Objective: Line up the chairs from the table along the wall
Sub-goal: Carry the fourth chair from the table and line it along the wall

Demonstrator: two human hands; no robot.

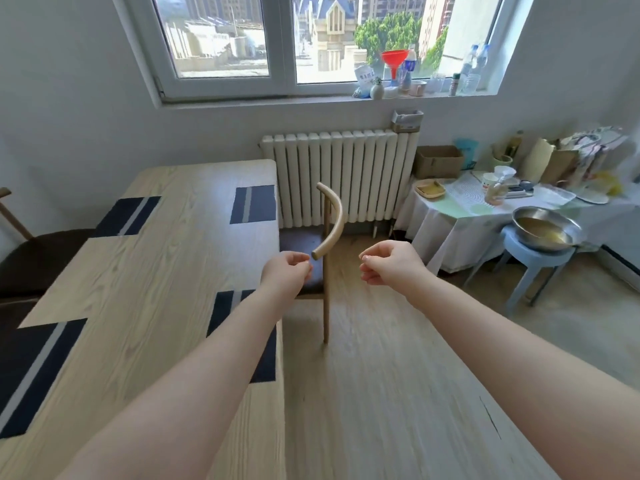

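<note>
A chair [333, 220] with a curved light-wood backrest and a dark seat stands tucked at the right side of the long wooden table [166, 251]. My left hand [287, 271] hangs just left of the near end of the backrest, fingers loosely curled, holding nothing. My right hand [391, 261] hovers to the right of the backrest, also loosely curled with nothing in it. A second chair [31, 254] with a dark seat shows at the table's far left side, partly cut off. Dark striped placemats [254, 204] lie on the tabletop.
A white radiator [343, 178] stands under the window on the far wall. A cluttered side table with a white cloth [446, 230] fills the right corner. A blue stool [533, 268] carries a metal bowl [543, 228]. Wooden floor stretches in front of me.
</note>
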